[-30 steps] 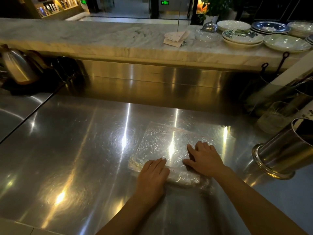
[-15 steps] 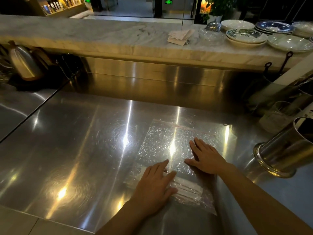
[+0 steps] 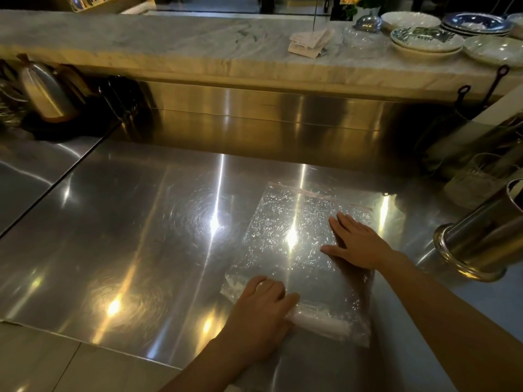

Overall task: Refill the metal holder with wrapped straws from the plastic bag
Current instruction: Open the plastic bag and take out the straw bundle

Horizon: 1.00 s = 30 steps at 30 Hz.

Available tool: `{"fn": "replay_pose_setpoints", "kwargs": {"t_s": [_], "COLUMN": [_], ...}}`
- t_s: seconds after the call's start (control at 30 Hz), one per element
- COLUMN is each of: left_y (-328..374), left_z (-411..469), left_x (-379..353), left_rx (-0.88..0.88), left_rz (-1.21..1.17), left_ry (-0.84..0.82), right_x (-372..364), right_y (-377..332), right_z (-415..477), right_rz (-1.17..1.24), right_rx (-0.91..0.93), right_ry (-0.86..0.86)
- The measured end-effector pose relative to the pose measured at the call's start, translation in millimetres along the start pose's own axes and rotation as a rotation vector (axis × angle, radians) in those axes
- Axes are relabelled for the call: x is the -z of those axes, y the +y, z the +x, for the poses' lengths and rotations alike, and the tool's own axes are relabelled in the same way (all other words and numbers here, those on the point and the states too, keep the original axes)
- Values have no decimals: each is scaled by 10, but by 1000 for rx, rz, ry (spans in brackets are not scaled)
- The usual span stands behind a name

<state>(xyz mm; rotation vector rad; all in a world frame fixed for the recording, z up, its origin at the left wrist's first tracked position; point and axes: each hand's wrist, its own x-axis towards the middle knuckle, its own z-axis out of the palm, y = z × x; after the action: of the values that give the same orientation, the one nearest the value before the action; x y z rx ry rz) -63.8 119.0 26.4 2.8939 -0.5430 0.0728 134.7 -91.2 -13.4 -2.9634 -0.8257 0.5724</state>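
Pretty clearly a restaurant or cafe service counter, staff side. You've got a big stainless steel worktop (image 3: 147, 222) with a steel backsplash, and a raised marble pass ledge (image 3: 169, 43) running along the far side, the sort where dishes get handed over. Stacks of patterned plates (image 3: 424, 42) sit on that ledge next to what looks like a little pile of order slips (image 3: 308, 43), though it's too dim to read them. There's a metal jug (image 3: 45, 89) off to the left, and shelves with bottles way in the back
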Motion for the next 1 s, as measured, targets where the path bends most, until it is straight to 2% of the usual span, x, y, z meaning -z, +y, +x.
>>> {"fn": "replay_pose_setpoints", "kwargs": {"t_s": [0.17, 0.23, 0.3, 0.37, 0.4, 0.47, 0.57, 0.67, 0.73, 0.8, 0.87, 0.93, 1.0], "left_y": [16, 19, 19, 13, 10, 11, -39, -220, -309, -339, -321, -309, -295], "left_z": [-135, -162, -170, -176, -188, -230, -197, -167, -148, -139, -139, -131, -116], "left_x": [75, 56, 15, -16, -49, -138, -98, -143, -149, -173, -180, -211, -235], "left_rx": [-92, -102, -39, 108, 148, 119, 92, -14, -22, -25, -25, -9, 12], "left_rz": [-193, -178, -171, -276, -271, -158, -10, -42, -90, -118, -136, -152, -159], "left_ry": [-34, -43, -94, -176, -175, -182, -268, -269, -280, -301, -296, -278, -263], "right_x": [-11, -15, -22, -30, -32, -38, -57, -76, -48, 2, 43, 68, 90], "right_y": [17, 13, 2, -13, -19, -28, -33, -47, -62, -104, -175, -258, -308], "right_z": [11, 4, -10, -35, -53, -91, -159, -240, -293, -348, -414, -474, -516], "right_rz": [5, 5, 12, 17, 18, 21, 26, 46, 48, 37, 57, 135, 318], "right_rx": [-22, -33, -46, -61, -68, -83, -116, -167, -196, -216, -304, -509, -727], "right_ry": [24, 22, 23, 28, 31, 43, 62, 54, 56, 133, 282, 419, 441]}}
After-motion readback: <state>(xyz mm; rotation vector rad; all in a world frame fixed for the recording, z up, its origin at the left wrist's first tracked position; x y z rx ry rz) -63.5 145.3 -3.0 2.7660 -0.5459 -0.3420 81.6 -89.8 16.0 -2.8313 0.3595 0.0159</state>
